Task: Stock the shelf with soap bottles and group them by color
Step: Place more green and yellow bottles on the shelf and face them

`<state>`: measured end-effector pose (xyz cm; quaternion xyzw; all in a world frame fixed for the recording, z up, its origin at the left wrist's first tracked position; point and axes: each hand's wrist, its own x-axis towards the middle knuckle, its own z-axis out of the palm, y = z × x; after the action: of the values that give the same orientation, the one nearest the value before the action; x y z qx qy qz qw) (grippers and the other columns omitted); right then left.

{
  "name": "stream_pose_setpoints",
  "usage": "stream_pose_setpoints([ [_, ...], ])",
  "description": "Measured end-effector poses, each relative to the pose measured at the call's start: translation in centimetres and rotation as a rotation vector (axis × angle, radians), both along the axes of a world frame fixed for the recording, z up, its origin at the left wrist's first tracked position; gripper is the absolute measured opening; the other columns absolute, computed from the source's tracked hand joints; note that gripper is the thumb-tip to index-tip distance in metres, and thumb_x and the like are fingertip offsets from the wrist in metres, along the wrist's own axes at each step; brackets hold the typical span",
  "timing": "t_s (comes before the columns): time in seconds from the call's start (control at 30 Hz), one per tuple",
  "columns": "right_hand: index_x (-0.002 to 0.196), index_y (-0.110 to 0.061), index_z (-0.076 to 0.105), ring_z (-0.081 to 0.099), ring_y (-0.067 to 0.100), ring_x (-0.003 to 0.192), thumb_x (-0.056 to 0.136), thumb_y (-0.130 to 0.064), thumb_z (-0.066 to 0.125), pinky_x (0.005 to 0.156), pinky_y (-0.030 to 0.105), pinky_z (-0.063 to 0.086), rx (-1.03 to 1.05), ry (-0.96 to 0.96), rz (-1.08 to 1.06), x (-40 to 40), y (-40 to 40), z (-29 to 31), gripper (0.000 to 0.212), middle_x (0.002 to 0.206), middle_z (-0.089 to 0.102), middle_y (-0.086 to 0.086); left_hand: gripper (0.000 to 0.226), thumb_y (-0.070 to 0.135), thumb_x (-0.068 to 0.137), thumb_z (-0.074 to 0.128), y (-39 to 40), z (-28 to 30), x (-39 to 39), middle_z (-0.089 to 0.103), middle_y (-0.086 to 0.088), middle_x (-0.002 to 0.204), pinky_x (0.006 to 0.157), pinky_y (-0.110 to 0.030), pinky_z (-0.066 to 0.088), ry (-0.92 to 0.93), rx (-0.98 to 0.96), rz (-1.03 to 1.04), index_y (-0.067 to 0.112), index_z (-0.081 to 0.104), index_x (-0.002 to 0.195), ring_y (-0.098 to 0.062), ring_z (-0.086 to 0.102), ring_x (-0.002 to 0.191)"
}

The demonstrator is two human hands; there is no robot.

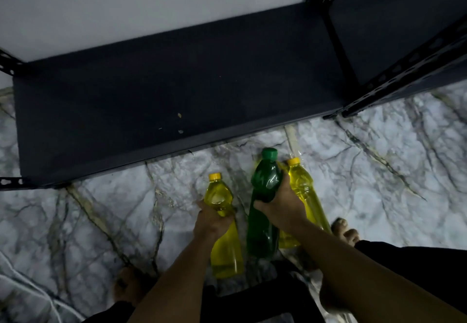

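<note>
Left hand (211, 218) grips one yellow bottle (225, 229) at its upper body. Right hand (283, 209) clamps green bottle (264, 211) w/ second yellow bottle (307, 196) — prob. to carry more per trip. All 3 held above marble floor (101, 221), just short of dark shelf (151, 90), which is bare. Long axes roughly parallel; caps point toward shelf.

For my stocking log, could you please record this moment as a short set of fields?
left hand: grip closed on one yellow bottle
right hand: grip closed on the green bottle and a second yellow bottle together
caps: yellow on both yellow bottles, green on the green one
shelf: dark, no bottles on it
floor: marbled tile
</note>
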<state>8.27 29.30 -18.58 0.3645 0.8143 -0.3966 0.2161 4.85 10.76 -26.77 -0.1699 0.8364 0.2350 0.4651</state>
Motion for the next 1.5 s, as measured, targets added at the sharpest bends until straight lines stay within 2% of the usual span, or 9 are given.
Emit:
stream_pose_setpoints([
  [0.1, 0.147, -0.028, 0.006, 0.064, 0.028, 0.103, 0.067, -0.036, 0.080, 0.084, 0.042, 0.053, 0.012, 0.022, -0.005, -0.6, 1.1, 1.4, 0.109, 0.121, 0.062, 0.002, 0.135, 0.067, 0.070, 0.074, 0.8, 0.1, 0.2, 0.039, -0.016, 0.150, 0.103, -0.040, 0.045, -0.011, -0.059, 0.015, 0.003, -0.012, 0.153, -0.035, 0.046, 0.131],
  [0.27, 0.149, -0.022, 0.005, 0.064, 0.027, 0.099, 0.070, -0.036, 0.081, 0.076, 0.032, 0.051, 0.045, 0.044, 0.058, -0.5, 2.2, 3.0, 0.111, 0.120, 0.062, 0.004, 0.128, 0.060, 0.074, 0.075, 1.3, 0.8, 0.0, 0.039, -0.016, 0.150, 0.106, -0.037, 0.041, 0.009, -0.070, 0.024, -0.002, -0.005, 0.153, -0.033, 0.043, 0.134],
  [0.47, 0.148, -0.021, 0.007, 0.063, 0.023, 0.098, 0.070, -0.031, 0.083, 0.073, 0.027, 0.047, 0.014, 0.089, 0.090, 0.0, 1.9, 5.2, 0.109, 0.120, 0.061, 0.004, 0.110, 0.055, 0.069, 0.076, 1.1, 4.6, -0.2, 0.057, -0.012, 0.131, 0.092, -0.038, 0.051, 0.175, -0.022, 0.040, 0.003, 0.020, 0.148, -0.032, 0.058, 0.116],
  [0.63, 0.144, -0.024, 0.016, 0.059, 0.023, 0.105, 0.066, -0.032, 0.084, 0.080, 0.027, 0.043, 0.017, 0.169, 0.153, -0.1, 1.7, 8.8, 0.103, 0.122, 0.056, 0.001, 0.107, 0.053, 0.069, 0.077, 2.1, 10.5, -2.2, 0.061, -0.015, 0.122, 0.083, -0.038, 0.053, 0.361, -0.017, 0.027, 0.001, 0.019, 0.144, -0.036, 0.060, 0.110],
  [0.8, 0.138, -0.030, 0.017, 0.058, 0.023, 0.098, 0.066, -0.035, 0.081, 0.077, 0.028, 0.042, 0.035, 0.275, 0.148, 0.0, 1.5, 12.9, 0.097, 0.112, 0.053, -0.003, 0.078, 0.047, 0.068, 0.078, 2.9, 17.7, -3.5, 0.062, -0.013, 0.109, 0.073, -0.039, 0.052, 0.555, 0.025, 0.087, 0.009, 0.035, 0.120, -0.036, 0.062, 0.096],
  [1.0, 0.139, -0.034, 0.010, 0.059, 0.028, 0.108, 0.060, -0.047, 0.075, 0.088, 0.040, 0.050, 0.102, 0.442, 0.097, -0.5, 1.5, 19.7, 0.103, 0.125, 0.058, 0.002, 0.078, 0.045, 0.066, 0.079, 3.1, 26.8, -4.0, 0.061, -0.010, 0.112, 0.077, -0.038, 0.047, 0.796, 0.086, 0.071, 0.015, 0.034, 0.123, -0.038, 0.060, 0.102],
  [1.23, 0.143, -0.035, 0.006, 0.057, 0.022, 0.113, 0.060, -0.044, 0.078, 0.094, 0.042, 0.048, 0.098, 0.676, 0.061, -1.5, 2.2, 29.0, 0.110, 0.130, 0.054, -0.003, 0.074, 0.046, 0.064, 0.080, 3.8, 36.6, -3.8, 0.052, 0.006, 0.095, 0.078, -0.037, 0.046, 1.020, 0.159, 0.072, 0.021, 0.035, 0.118, -0.033, 0.062, 0.096],
  [1.4, 0.118, -0.041, 0.033, 0.062, 0.014, 0.099, 0.044, -0.053, 0.076, 0.087, 0.044, 0.053, -0.008, 0.797, -0.032, -2.0, 3.1, 35.1, 0.087, 0.108, 0.060, -0.011, 0.074, 0.045, 0.062, 0.081, 4.4, 41.9, -3.9, 0.053, 0.005, 0.094, 0.076, -0.036, 0.046, 1.135, 0.240, 0.100, 0.020, 0.037, 0.117, -0.033, 0.062, 0.096],
  [1.5, 0.112, -0.043, 0.035, 0.062, 0.012, 0.096, 0.043, -0.053, 0.075, 0.085, 0.044, 0.054, -0.011, 0.867, -0.024, -2.0, 3.7, 38.5, 0.080, 0.104, 0.060, -0.013, 0.074, 0.043, 0.062, 0.082, 4.5, 44.9, -4.2, 0.055, 0.006, 0.093, 0.074, -0.035, 0.045, 1.209, 0.297, 0.098, 0.022, 0.038, 0.118, -0.030, 0.061, 0.093],
])
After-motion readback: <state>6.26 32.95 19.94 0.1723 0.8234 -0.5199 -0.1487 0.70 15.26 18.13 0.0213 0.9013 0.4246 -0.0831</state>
